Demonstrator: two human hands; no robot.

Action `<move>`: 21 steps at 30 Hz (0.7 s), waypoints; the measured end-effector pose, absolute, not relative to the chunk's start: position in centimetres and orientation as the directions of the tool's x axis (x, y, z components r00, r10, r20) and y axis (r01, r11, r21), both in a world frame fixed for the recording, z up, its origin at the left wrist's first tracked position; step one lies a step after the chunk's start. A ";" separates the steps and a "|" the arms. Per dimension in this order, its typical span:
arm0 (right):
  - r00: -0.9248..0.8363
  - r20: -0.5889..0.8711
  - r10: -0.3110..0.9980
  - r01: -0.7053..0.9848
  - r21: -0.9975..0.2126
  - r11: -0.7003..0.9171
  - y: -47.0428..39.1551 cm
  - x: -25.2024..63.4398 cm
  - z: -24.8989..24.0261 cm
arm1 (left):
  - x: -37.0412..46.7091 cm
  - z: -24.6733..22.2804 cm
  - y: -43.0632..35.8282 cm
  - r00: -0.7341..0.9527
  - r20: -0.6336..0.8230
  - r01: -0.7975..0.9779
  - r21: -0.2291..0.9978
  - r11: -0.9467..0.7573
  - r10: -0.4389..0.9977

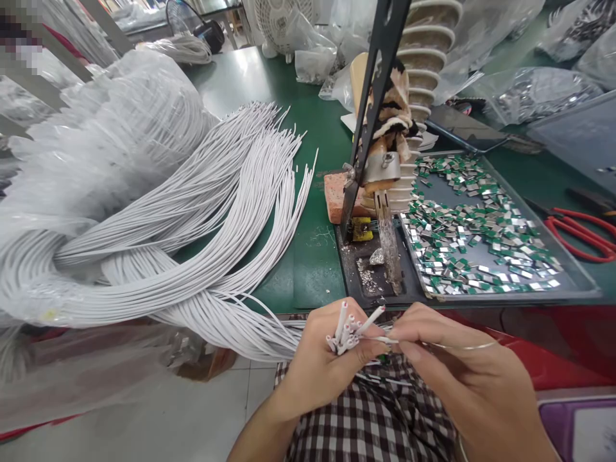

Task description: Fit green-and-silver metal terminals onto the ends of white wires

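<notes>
A glossy dark-green tabletop (pixel 315 256) is spanning the workspace, with a white plastic fan (pixel 272 25) standing near its far edge. On the left, a thick, curving bundle of white insulated cables (pixel 206 212) is lying across it and drooping over the near edge toward the hands. In the middle, a slanting black metal bracket (pixel 368 122) is standing beside a rough reddish brick (pixel 334 199). To the right, a shallow grey tray (pixel 580 285) is holding many small green-and-silver connectors (pixel 474 221), and a red-handled metal tool (pixel 584 237) is lying just beside it.

Below the table edge, above a brown-and-white checked cloth (pixel 366 427), the left hand (pixel 320 359) is curling firmly around a cluster of white cable ends with reddish tips (pixel 344 337). The right hand (pixel 474 378) is bringing thumb and forefinger narrowly together, pinching one slim white strand (pixel 382 340) beside that cluster. A thin, shiny wire (pixel 466 347) is running across the right hand.
</notes>
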State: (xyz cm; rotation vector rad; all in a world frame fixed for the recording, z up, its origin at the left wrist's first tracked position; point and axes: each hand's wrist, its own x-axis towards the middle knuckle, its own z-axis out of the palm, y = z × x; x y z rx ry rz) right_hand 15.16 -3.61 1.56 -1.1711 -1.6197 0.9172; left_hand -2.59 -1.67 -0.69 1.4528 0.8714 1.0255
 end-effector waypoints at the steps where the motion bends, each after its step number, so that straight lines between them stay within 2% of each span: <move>1: -0.123 0.232 0.965 0.268 -0.928 0.257 -3.6 15.1 1.5 | -2.5 -0.8 -1.6 0.343 0.129 -0.035 0.992 -0.125 0.930; 4: -0.101 0.189 0.977 0.257 -0.944 0.209 -3.3 15.2 1.6 | -2.3 -1.0 -1.2 0.309 0.115 -0.052 0.993 -0.104 0.944; 8: -0.188 0.068 0.980 0.196 -0.975 0.106 -2.9 15.7 1.6 | -2.2 -1.0 -1.1 0.314 0.081 -0.094 0.994 -0.054 0.946; 10: -0.167 0.045 0.985 0.191 -0.978 0.077 -2.8 15.8 1.5 | -2.2 -1.1 -1.1 0.295 0.064 -0.088 0.995 -0.040 0.953; 14: -0.031 0.106 0.994 0.224 -0.968 0.110 -2.9 15.4 1.2 | -2.1 -1.0 -1.3 0.260 0.045 -0.054 0.998 -0.032 0.965; 18: -0.010 0.192 0.981 0.281 -0.941 0.187 -3.0 15.2 1.2 | -2.0 -0.7 -1.1 0.273 0.075 -0.031 0.997 -0.069 0.959; 21: -0.037 0.162 0.986 0.271 -0.948 0.166 -3.0 15.5 1.2 | -1.9 -0.5 -0.9 0.275 0.084 -0.010 0.996 -0.084 0.958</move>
